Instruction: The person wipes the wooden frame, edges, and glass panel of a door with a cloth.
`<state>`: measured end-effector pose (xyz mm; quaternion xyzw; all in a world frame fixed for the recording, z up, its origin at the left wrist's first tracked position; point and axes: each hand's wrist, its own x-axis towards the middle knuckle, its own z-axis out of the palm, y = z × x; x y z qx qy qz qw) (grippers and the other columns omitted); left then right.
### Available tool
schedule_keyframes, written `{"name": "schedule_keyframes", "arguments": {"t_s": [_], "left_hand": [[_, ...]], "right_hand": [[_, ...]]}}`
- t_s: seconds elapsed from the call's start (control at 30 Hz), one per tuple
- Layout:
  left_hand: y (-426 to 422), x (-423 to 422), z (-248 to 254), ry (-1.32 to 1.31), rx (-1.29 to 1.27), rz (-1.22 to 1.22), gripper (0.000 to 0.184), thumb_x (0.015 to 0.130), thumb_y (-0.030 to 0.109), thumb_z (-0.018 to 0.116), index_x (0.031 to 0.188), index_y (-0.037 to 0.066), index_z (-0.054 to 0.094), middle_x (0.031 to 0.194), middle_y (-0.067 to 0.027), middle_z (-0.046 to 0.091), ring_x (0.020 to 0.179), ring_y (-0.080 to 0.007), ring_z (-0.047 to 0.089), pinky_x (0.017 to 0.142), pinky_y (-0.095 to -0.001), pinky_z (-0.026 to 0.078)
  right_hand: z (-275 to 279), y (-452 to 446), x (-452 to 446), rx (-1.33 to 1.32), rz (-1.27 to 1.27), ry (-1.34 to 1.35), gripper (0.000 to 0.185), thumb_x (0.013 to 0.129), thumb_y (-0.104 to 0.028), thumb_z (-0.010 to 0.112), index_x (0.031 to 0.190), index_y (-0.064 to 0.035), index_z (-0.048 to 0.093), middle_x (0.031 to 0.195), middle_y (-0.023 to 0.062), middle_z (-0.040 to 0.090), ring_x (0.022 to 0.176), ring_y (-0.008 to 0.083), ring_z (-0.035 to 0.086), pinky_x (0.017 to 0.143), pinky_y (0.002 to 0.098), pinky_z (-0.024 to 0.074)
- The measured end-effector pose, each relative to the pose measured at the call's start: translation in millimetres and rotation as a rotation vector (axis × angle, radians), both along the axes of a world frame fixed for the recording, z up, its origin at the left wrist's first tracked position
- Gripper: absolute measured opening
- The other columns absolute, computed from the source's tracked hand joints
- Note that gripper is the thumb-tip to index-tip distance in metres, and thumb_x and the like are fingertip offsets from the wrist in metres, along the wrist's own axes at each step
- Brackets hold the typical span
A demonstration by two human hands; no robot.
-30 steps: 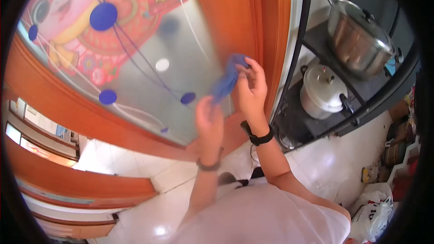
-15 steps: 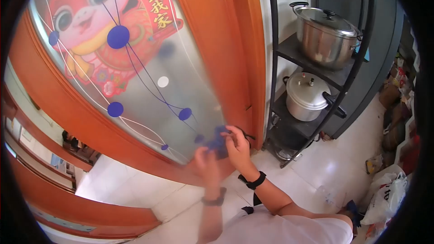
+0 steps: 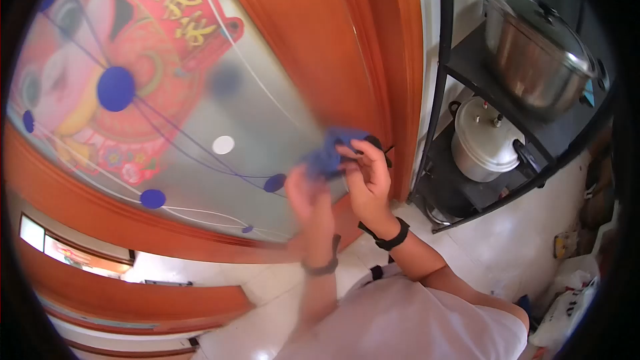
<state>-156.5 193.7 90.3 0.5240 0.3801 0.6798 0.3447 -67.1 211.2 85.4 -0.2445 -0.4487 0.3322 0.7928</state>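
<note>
A crumpled blue cloth (image 3: 328, 153) is held up between my two hands in front of the door. My right hand (image 3: 370, 177) has its fingers curled on the cloth's right side. Against the lower left part of the cloth is my left hand (image 3: 310, 197), blurred by motion, with its fingers bent in at the cloth's edge. A dark door handle (image 3: 380, 150) shows just behind my right fingertips, partly hidden. Both wrists wear black bands.
The wooden door (image 3: 313, 47) has a frosted glass pane with a red cartoon sticker (image 3: 153, 60) and blue dots. To the right, a black rack (image 3: 460, 60) carries a large steel pot (image 3: 533, 60) and a pressure cooker (image 3: 483, 147). Plastic bags (image 3: 567, 307) lie at lower right.
The view has turned and come closer to the door. Both hands and the blue cloth now appear higher in the picture, and the cloth has changed shape between them.
</note>
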Motion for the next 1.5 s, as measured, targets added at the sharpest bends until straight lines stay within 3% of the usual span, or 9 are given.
{"name": "schedule_keyframes", "arguments": {"t_s": [0.27,0.4,0.53,0.8,0.9,1.1,1.3,1.4,1.5], "left_hand": [[56.6,38.6,35.8,0.103,0.202,0.080,0.067,0.080,-0.002,0.049,0.140,0.002,0.018,0.142,-0.0184,0.028,0.132,-0.0330,0.030,0.101,-0.0434,0.031],[61.5,42.1,52.4,0.016,0.164,0.116,0.070,0.080,0.001,0.051,0.141,0.000,0.017,0.142,-0.0187,0.030,0.132,-0.0348,0.031,0.102,-0.0426,0.030],[61.2,43.6,68.8,0.048,0.200,0.100,0.070,0.081,0.004,0.050,0.142,-0.002,0.016,0.142,-0.0200,0.030,0.133,-0.0367,0.030,0.105,-0.0437,0.025],[64.3,40.0,79.5,0.065,0.279,-0.007,0.079,0.080,0.011,0.054,0.143,-0.002,0.009,0.145,-0.0263,0.022,0.135,-0.0380,0.024,0.108,-0.0456,0.016],[64.6,30.6,76.0,0.254,0.166,-0.070,0.081,0.082,0.011,0.054,0.144,-0.002,0.004,0.146,-0.0285,0.017,0.137,-0.0387,0.018,0.108,-0.0455,0.014],[67.1,18.0,64.7,0.636,0.179,-0.043,0.078,0.082,0.011,0.055,0.136,-0.017,0.006,0.126,-0.0356,0.035,0.117,-0.0416,0.042,0.099,-0.0409,0.033],[69.6,20.7,10.5,0.819,0.204,-0.032,0.077,0.082,0.013,0.058,0.133,-0.019,0.011,0.125,-0.0364,0.036,0.115,-0.0424,0.042,0.097,-0.0426,0.035],[69.2,19.3,-10.7,0.840,0.186,-0.023,0.089,0.080,0.010,0.059,0.142,-0.005,-0.002,0.143,-0.0274,0.019,0.134,-0.0382,0.022,0.108,-0.0458,0.017],[69.4,28.9,14.0,0.269,0.224,-0.048,0.088,0.078,0.006,0.059,0.145,0.002,0.002,0.146,-0.0231,0.017,0.136,-0.0371,0.019,0.108,-0.0470,0.018]], "right_hand": [[7.0,58.1,25.6,0.216,-0.077,-0.148,0.040,0.081,0.011,0.041,0.121,0.0044,0.039,0.122,0.0238,0.049,0.109,0.0310,0.055,0.091,0.0386,0.0461],[5.5,75.7,34.6,0.310,0.000,-0.121,0.047,0.083,0.011,0.038,0.127,-0.0014,0.030,0.126,0.0259,0.045,0.117,0.0358,0.048,0.103,0.0515,0.0317],[11.4,89.1,36.6,0.323,-0.067,-0.147,0.050,0.081,0.013,0.039,0.128,0.0001,0.030,0.126,0.0257,0.044,0.121,0.0351,0.044,0.106,0.0474,0.0253],[15.9,96.2,44.9,0.295,-0.240,-0.462,0.056,0.077,0.012,0.047,0.130,0.0017,0.033,0.128,0.0248,0.041,0.122,0.0359,0.041,0.104,0.0427,0.0275],[28.6,98.7,30.8,0.236,-0.504,-0.581,0.052,0.072,-0.003,0.061,0.122,0.0008,0.047,0.109,0.0206,0.055,0.089,0.0368,0.054,0.081,0.0455,0.0420],[30.0,105.6,12.4,0.198,-0.573,-0.729,0.047,0.071,-0.014,0.062,0.114,-0.0019,0.049,0.082,0.0141,0.060,0.073,0.0354,0.057,0.069,0.0446,0.0367],[-25.0,110.3,37.6,0.173,-0.409,-0.927,0.045,0.074,-0.015,0.058,0.116,-0.0031,0.048,0.088,0.0157,0.060,0.081,0.0368,0.056,0.070,0.0466,0.0365],[-38.6,99.9,40.2,0.186,-0.372,-0.819,0.047,0.073,-0.015,0.059,0.118,-0.0042,0.048,0.098,0.0181,0.059,0.089,0.0385,0.054,0.076,0.0477,0.0373],[-12.7,97.3,42.2,0.241,-0.385,-0.740,0.048,0.072,-0.015,0.060,0.118,-0.0047,0.050,0.106,0.0197,0.057,0.095,0.0399,0.053,0.081,0.0486,0.0376]]}}
